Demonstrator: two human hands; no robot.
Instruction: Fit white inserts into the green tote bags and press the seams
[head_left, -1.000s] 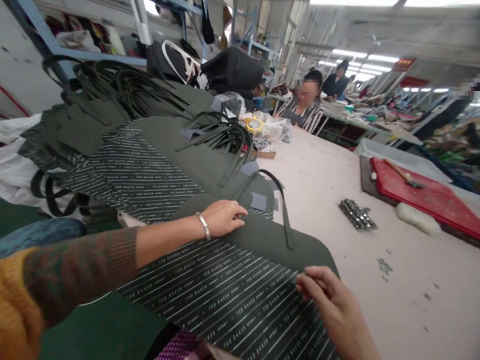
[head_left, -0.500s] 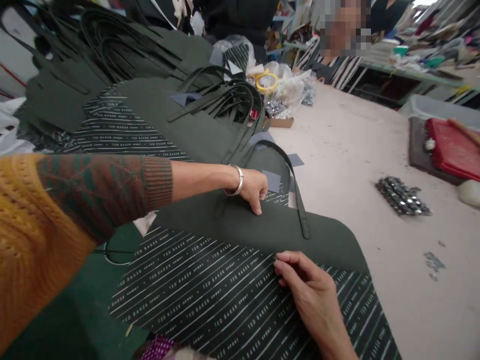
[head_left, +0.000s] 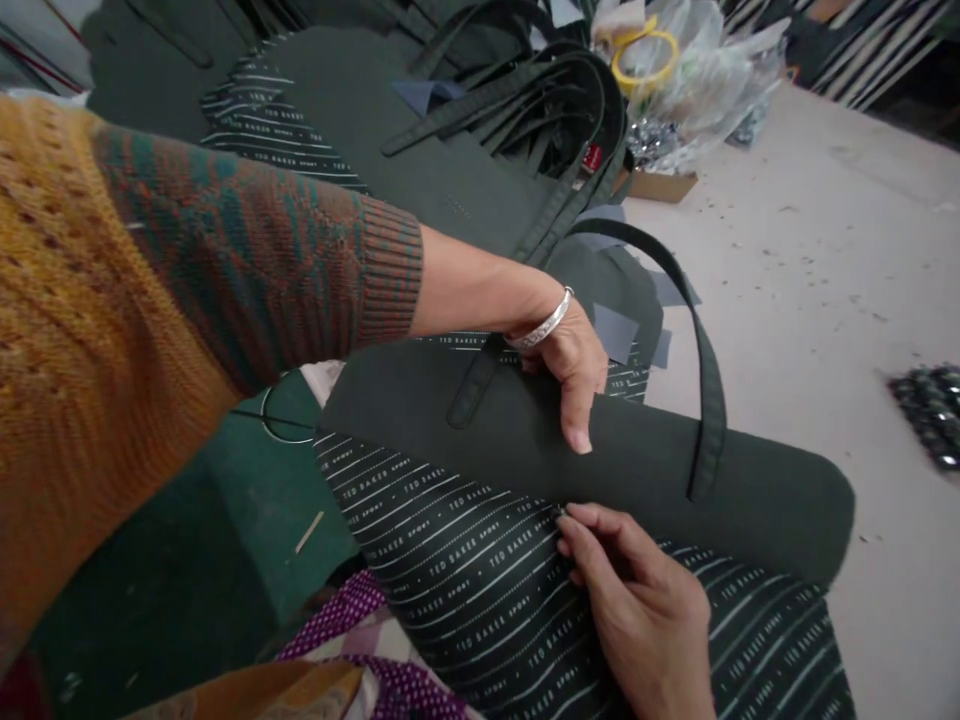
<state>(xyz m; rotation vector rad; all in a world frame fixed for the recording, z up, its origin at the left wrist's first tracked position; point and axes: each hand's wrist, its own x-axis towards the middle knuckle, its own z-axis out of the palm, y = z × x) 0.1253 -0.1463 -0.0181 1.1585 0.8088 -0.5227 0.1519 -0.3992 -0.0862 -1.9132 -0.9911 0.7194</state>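
Your left hand (head_left: 574, 365) clamps the bag (head_left: 750, 500) fold, fingers together; your right hand (head_left: 637, 610) pinches the striped lining (head_left: 465, 560). Loosen either and the fold could spring open.

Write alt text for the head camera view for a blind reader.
A person's left hand lies on a dark green bag with a striped panel, while the right hand pinches its seam. More bags are piled behind on a pale table.
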